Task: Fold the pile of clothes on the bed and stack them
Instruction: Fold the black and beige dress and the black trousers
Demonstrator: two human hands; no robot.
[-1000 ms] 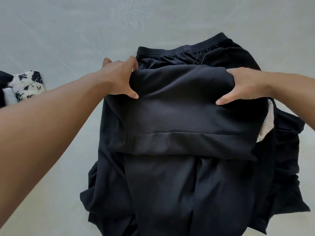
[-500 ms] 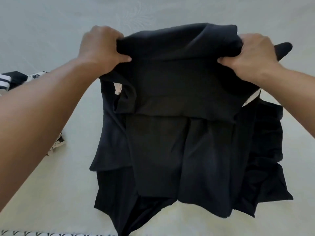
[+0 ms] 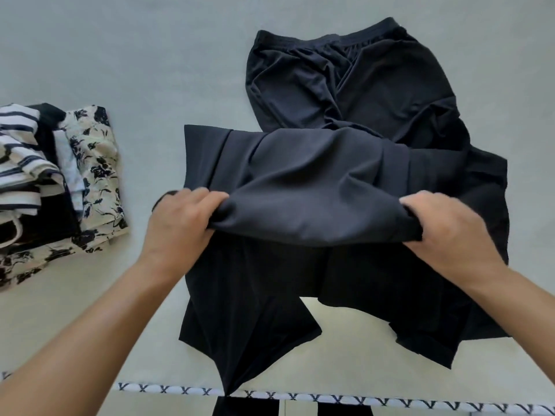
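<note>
On the pale bed [image 3: 150, 49], a dark garment [image 3: 315, 187] is held up by both hands near the centre of the view. Left hand [image 3: 180, 226]: fingers curled round the left end of a bunched fold of the cloth, thumb on top; the grip pinches the fabric. Right hand [image 3: 447, 232]: fingers curled round the right end of the same fold; this grip likewise pinches the fabric. Between the two hands the fold runs roughly level and sags slightly. From it, the rest of the garment hangs toward the viewer in loose pleats, and its lowest point reaches the patterned trim [image 3: 330, 399] at the near edge of the bed. A flatter panel of the same cloth spreads away from the hands toward the far side.

Beyond the held garment lie black trousers [image 3: 345, 82], crumpled, with the elastic waistband farthest from the viewer; their near part is covered by the held cloth. At left, well apart from the hands, sits a stack of folded clothes [image 3: 54, 187]: a striped piece [image 3: 18, 157] at the outer side, a floral print [image 3: 93, 163] nearest the centre, and dark and pale blue pieces between them.
</note>
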